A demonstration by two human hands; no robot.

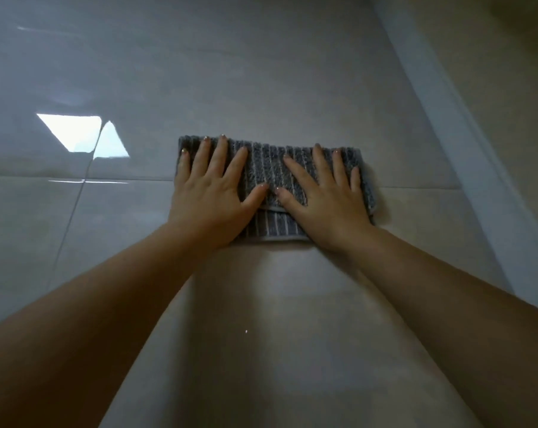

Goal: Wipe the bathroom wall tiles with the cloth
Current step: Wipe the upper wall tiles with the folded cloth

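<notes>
A folded grey striped cloth (269,168) lies flat against the glossy pale wall tiles (261,81), across a horizontal grout line. My left hand (210,193) presses on the cloth's left half with straight, spread fingers. My right hand (326,196) presses on the right half the same way. The two thumbs nearly meet at the middle of the cloth. Both forearms reach up from the bottom corners of the view.
A wall corner with a pale strip (465,143) runs diagonally down the right side, close to the cloth's right edge. A bright window reflection (76,131) shines on the tiles at the left, beside a vertical grout line (76,205).
</notes>
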